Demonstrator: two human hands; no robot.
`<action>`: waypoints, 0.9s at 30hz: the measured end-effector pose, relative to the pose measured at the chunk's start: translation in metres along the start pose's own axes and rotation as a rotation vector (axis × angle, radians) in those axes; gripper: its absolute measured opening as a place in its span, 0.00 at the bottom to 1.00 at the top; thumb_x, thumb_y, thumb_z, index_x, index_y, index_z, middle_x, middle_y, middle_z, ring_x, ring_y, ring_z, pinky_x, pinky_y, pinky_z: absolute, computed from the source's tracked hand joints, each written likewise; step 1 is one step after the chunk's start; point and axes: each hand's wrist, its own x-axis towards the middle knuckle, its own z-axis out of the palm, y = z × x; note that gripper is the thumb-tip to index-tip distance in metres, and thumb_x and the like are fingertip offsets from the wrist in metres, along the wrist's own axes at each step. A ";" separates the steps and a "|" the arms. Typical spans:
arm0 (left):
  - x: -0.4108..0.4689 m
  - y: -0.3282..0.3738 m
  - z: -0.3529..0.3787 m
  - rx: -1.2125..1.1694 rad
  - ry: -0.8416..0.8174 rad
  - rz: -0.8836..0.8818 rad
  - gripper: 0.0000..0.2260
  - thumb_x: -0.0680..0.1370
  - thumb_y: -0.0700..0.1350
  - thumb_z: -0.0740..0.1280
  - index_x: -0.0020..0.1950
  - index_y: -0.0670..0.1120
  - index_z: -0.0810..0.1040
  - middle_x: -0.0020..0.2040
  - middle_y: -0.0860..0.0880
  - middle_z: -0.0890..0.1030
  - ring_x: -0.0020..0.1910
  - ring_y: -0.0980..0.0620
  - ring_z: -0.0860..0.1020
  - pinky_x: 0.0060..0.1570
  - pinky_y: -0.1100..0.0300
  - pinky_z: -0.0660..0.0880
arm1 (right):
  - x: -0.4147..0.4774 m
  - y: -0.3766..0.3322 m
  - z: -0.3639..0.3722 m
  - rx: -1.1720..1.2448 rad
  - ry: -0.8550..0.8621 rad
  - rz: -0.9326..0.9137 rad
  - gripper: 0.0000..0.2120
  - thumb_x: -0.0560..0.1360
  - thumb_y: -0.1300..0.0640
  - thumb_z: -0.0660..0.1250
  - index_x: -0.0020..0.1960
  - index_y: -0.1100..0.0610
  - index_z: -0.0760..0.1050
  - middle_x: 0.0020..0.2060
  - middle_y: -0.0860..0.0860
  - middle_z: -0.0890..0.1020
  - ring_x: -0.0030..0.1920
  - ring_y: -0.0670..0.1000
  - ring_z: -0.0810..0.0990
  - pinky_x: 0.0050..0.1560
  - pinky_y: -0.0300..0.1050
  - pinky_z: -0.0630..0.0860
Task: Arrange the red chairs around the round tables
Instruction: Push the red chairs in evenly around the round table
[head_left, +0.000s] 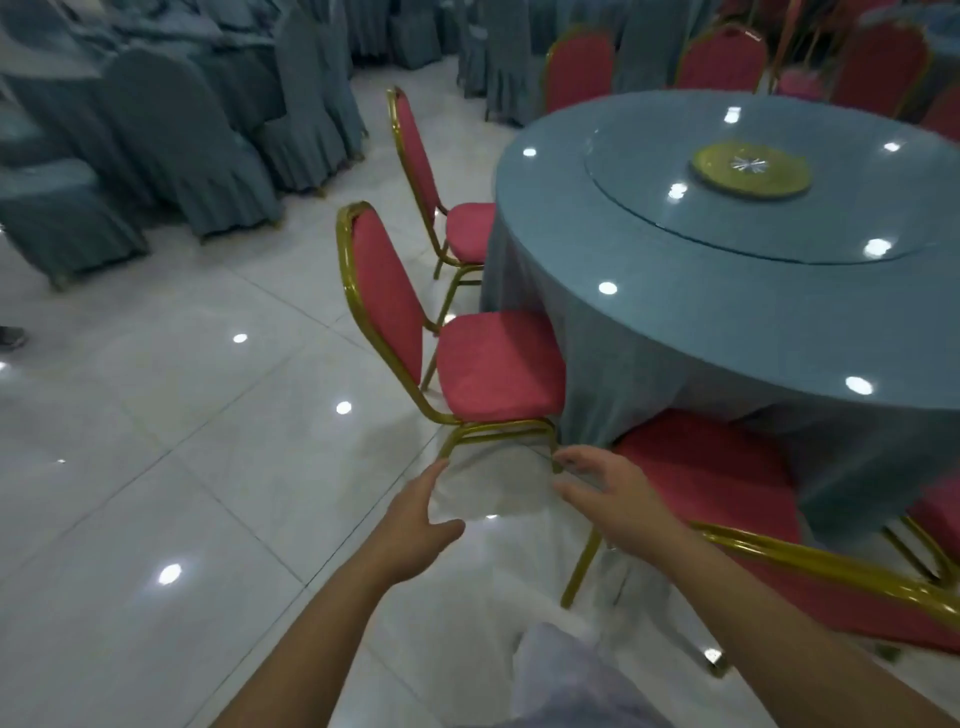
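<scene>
Red chairs ring the round desk (701, 322) in a banquet hall. The farthest chair (467, 228), the middle chair (498, 364) and the nearest chair (717, 478) stand along its left and near edge, with their seats against or under the hanging blue-grey tablecloth (597, 374).

Your left hand (415, 519) and right hand (613, 499) hover low by the middle chair's leg frame, both spread wide and holding nothing. Your right forearm crosses the nearest chair's back.

The step looks like squaring up this run of seats. Take each chair by its gold-coloured metal tubing rather than the padding. Lift rather than drag it over the glossy white tile floor (208, 441). Point each seat at the desk's centre, match the gaps, and keep the legs off the cloth.

The upholstery is matt and lightly textured, and the backs are rounded. A glass turntable (649, 197) carries a yellow-green plate (750, 170). Fabric-covered chairs (171, 140) crowd the left.
</scene>
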 end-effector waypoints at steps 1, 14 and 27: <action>0.007 -0.007 -0.015 -0.011 0.033 -0.015 0.34 0.76 0.51 0.71 0.77 0.61 0.57 0.77 0.53 0.63 0.72 0.53 0.65 0.66 0.56 0.65 | 0.017 -0.004 0.006 0.013 0.000 0.003 0.14 0.75 0.53 0.72 0.60 0.44 0.78 0.58 0.44 0.80 0.59 0.44 0.78 0.59 0.39 0.72; 0.197 -0.025 -0.249 0.034 0.191 -0.111 0.22 0.79 0.47 0.68 0.72 0.58 0.69 0.66 0.54 0.75 0.66 0.53 0.72 0.58 0.56 0.74 | 0.304 -0.085 0.090 0.261 -0.011 0.064 0.11 0.75 0.56 0.72 0.57 0.48 0.80 0.50 0.44 0.83 0.52 0.44 0.82 0.47 0.34 0.75; 0.433 -0.028 -0.403 0.434 0.066 0.142 0.42 0.73 0.43 0.75 0.78 0.63 0.54 0.78 0.51 0.56 0.74 0.46 0.62 0.65 0.51 0.70 | 0.471 -0.191 0.161 0.074 -0.297 0.135 0.52 0.61 0.32 0.74 0.78 0.45 0.55 0.69 0.44 0.70 0.66 0.49 0.73 0.63 0.48 0.74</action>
